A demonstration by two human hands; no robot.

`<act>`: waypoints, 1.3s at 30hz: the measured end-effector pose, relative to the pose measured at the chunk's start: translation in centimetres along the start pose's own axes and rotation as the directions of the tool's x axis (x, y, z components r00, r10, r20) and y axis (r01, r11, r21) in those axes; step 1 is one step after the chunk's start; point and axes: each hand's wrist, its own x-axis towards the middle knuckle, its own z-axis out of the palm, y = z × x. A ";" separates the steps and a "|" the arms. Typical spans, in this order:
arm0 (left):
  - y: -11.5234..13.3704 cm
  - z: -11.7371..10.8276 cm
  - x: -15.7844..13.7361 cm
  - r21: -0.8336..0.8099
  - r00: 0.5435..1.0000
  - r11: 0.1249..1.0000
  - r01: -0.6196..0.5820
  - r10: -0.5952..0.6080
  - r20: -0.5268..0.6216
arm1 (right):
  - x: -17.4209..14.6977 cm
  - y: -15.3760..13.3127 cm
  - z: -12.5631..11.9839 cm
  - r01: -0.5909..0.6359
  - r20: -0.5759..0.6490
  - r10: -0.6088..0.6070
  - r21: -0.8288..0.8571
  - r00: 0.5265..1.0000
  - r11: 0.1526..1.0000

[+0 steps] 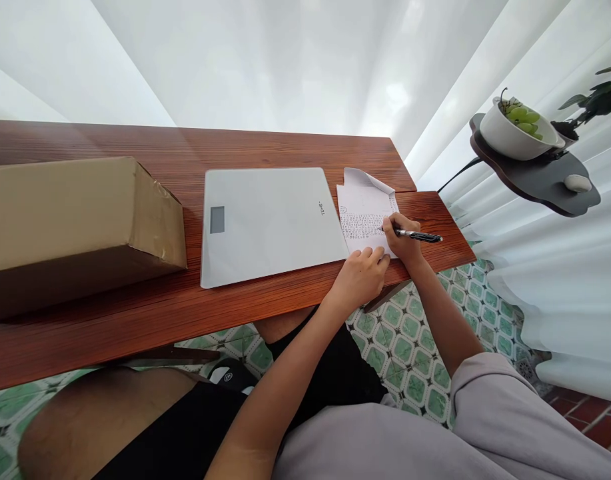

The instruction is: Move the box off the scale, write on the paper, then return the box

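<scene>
A black pen point(419, 235) is gripped in my right hand point(406, 241), with its tip down on a notepad point(364, 197). Several lines of small handwriting cover the lower part of the white page, and its top sheets are folded back and curling. My left hand point(364, 272) lies over the notepad's bottom edge, fingers resting on the paper. Just left of the notepad is a flat light-grey panel point(270, 220), with a small dark-grey rectangle at one end and short printed lettering at the other.
A large cardboard box point(80, 220) stands on the left of the narrow wooden table point(265, 303). At the right, a dark wavy shelf point(540, 179) carries a white bowl point(510, 133) of green grapes, a potted plant and a white mouse-shaped object point(578, 183). White curtains point(550, 280) hang behind.
</scene>
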 end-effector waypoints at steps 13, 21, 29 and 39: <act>0.0 0.1 0.0 0.015 1.000 1.000 -0.009 0.009 -0.015 | 0.0 -0.1 -0.1 -0.027 0.011 0.027 0.016 1.000 1.000; 0.0 0.3 0.0 0.021 1.000 1.000 -0.012 0.013 -0.025 | 0.1 0.0 -0.2 -0.051 0.043 0.047 0.092 0.998 0.994; 0.0 0.5 0.0 0.027 0.998 0.999 -0.016 0.018 -0.055 | 1.0 -1.0 -1.3 -0.137 0.107 0.114 0.241 0.988 0.961; 0.1 0.6 0.0 0.005 0.998 1.000 -0.006 0.006 -0.065 | -0.1 -0.9 -0.3 -0.189 0.163 0.150 0.264 0.975 0.946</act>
